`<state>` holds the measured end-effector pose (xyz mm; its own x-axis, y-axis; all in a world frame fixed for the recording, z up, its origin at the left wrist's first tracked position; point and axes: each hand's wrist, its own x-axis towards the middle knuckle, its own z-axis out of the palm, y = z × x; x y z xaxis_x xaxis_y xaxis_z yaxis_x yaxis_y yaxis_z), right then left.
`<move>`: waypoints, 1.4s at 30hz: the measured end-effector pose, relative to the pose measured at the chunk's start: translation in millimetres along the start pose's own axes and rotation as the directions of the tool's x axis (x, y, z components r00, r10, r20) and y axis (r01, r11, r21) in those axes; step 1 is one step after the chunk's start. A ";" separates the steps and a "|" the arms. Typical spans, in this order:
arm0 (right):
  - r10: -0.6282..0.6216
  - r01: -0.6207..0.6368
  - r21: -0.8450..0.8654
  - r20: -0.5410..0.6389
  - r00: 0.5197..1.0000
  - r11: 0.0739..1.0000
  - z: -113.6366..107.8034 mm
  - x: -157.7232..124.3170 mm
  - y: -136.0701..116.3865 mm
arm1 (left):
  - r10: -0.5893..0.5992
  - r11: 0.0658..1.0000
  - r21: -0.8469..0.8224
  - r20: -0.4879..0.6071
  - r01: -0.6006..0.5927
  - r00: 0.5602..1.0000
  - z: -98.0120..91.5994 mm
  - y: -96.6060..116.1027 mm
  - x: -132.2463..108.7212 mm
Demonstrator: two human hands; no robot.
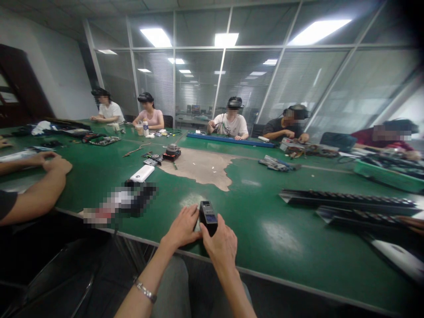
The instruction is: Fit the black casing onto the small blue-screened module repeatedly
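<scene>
A small black box-shaped device (208, 216) with a blue patch and small sockets or buttons on its top face stands upright near the table's front edge. My right hand (221, 238) grips it from the right, thumb on the near side and fingers along the far right side. Against or just beside its left side, my left hand (183, 225) lies palm down on the green table (255, 247), fingers stretched out. Whether its fingertips touch the box is hard to make out. What kind of device this is, I cannot tell.
A white power bank (142, 173) lies left of centre, near a blurred-out item. Black metal rails (347, 198) and a green basket (387, 174) are at right. A neighbour's arms (49, 176) rest at left. Several people sit across the table.
</scene>
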<state>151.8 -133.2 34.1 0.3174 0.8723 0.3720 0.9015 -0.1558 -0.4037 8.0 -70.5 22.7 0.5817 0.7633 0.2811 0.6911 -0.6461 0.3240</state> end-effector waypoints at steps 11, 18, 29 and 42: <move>0.017 -0.017 0.009 -0.002 1.000 1.000 -0.8 8.1 -1.4 | 0.006 1.000 0.028 -0.015 -0.006 1.000 2.6 -0.7 0.2; 0.009 -0.006 0.078 -0.038 0.999 0.997 -6.1 11.6 -5.6 | 0.018 0.998 0.062 -0.003 -0.017 1.000 3.4 -1.5 2.1; 0.097 -0.075 0.129 -0.175 0.980 0.989 -33.5 39.7 28.0 | -0.014 0.998 0.055 0.007 0.014 1.000 0.9 -0.1 1.0; 0.089 -0.101 -0.049 -0.198 0.976 0.994 -6.5 23.6 85.9 | -0.001 0.997 0.073 0.012 0.000 1.000 4.7 -1.1 1.6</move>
<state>238.7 -129.1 13.6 0.4483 0.7461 0.4923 0.8784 -0.2655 -0.3974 10.2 -68.5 18.5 0.5864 0.7637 0.2700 0.7203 -0.6441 0.2576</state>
